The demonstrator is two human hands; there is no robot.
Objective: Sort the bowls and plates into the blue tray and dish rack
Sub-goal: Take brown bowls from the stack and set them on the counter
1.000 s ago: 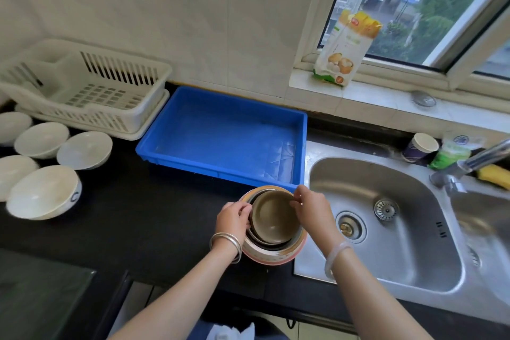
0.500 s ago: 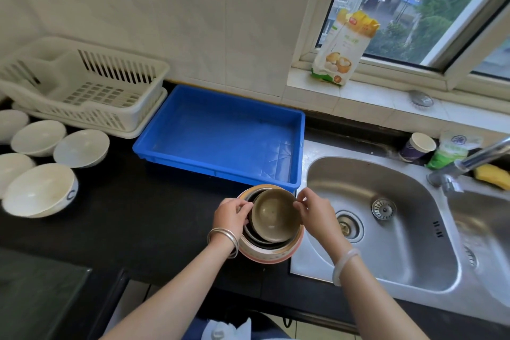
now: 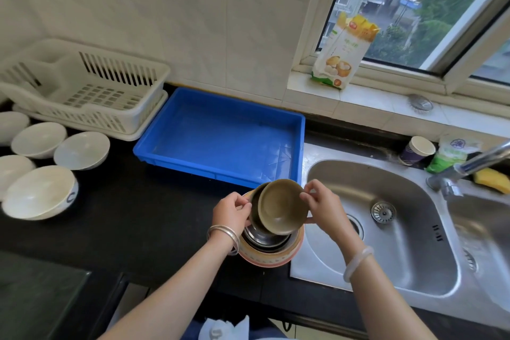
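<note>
1. The olive bowl sat level inside the stack of bowls a second ago. Now it is raised out of its seat and tipped up, just in front of the blue tray's near right corner.
2. The right hand pinches the olive bowl's right rim between thumb and forefinger, with another finger under its side.
3. The left hand has its fingers curled at the left edge and seems to pinch the rim of the dark bowl directly beneath. I cannot tell whether it also touches the olive one.
4. The rest of the stack stays on the counter in front of the tray, touching the edge of the sink to the tray's right.
5. My reading is that the top bowl is being separated, so the first placement is about to happen. Tray and dish rack, which sits just left of the tray, both hold nothing yet.
6. The white bowls lie untouched on the counter well left of the tray, so most of the sorting remains.
</note>
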